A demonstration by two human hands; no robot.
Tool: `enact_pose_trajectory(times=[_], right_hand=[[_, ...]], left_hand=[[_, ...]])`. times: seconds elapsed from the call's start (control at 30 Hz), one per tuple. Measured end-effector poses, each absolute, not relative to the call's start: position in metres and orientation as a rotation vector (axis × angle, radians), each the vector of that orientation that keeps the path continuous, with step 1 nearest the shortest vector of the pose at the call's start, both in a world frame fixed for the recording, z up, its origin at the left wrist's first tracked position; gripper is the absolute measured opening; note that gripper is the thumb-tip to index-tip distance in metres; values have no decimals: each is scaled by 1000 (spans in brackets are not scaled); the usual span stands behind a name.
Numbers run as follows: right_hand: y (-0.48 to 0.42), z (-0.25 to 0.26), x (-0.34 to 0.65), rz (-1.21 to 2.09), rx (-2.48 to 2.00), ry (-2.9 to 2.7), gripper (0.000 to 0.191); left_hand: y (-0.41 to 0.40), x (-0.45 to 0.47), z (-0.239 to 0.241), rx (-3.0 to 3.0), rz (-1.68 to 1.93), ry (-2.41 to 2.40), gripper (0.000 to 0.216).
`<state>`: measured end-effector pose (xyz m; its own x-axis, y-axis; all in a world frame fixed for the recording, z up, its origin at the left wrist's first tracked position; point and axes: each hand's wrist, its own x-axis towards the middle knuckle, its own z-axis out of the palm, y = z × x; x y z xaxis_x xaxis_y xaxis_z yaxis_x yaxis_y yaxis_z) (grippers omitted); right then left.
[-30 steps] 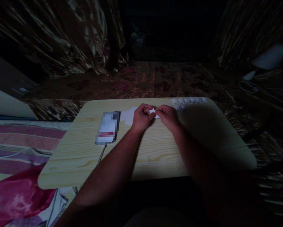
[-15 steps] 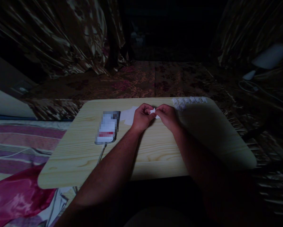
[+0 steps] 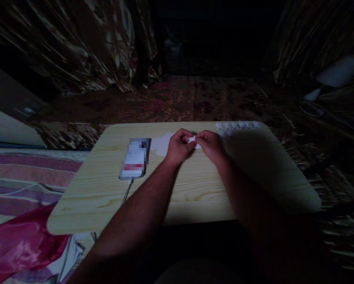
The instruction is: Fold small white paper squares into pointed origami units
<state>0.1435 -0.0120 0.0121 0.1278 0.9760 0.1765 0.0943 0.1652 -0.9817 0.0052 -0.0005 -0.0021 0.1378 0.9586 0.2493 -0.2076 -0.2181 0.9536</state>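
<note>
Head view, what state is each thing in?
Left hand: pinching the white piece.
Right hand: pinching it too.
White piece: held, partly covered.
White sheets: lying on the table, partly hidden.
Phone: lying down, cable attached.
Other white pieces: set out near the far edge.
Lamp: seemingly unlit.

The small folded piece [image 3: 192, 139] near the centre of the frame looks like matt white paper, as do the flat sheets [image 3: 161, 144] left of it and the folded row [image 3: 241, 124] right of centre. The tabletop [image 3: 197, 193] shows wood grain under a smooth, faintly satiny finish. At lower left, the pink cloth [image 3: 25, 244] is glossy like satin; the striped bedding [image 3: 25, 169] above it is matt fabric. The upper-left curtain [image 3: 105, 43] is cloth with a shiny pattern. The phone [image 3: 133, 157] is pixelated, its finish unreadable.
</note>
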Motion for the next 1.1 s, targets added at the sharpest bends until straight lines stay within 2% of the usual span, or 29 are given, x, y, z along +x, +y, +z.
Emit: enact_pose_trajectory(times=[0.3, 0.53, 0.87, 1.1], right_hand=[[-11, 13, 144, 1009, -1167, -1210, 19], [-6, 6, 146, 963, -1136, -1165, 17], [-4, 2, 145, 1017, -1144, -1149, 20], [-3, -1, 146, 1013, -1158, -1169, 18]], left_hand=[[-3, 7, 2, 1295, 1383, 813, 27], [-5, 7, 5, 1204, 1373, 821, 53], [-5, 7, 7, 1163, 1476, 923, 36], [-4, 7, 4, 1173, 1467, 911, 38]])
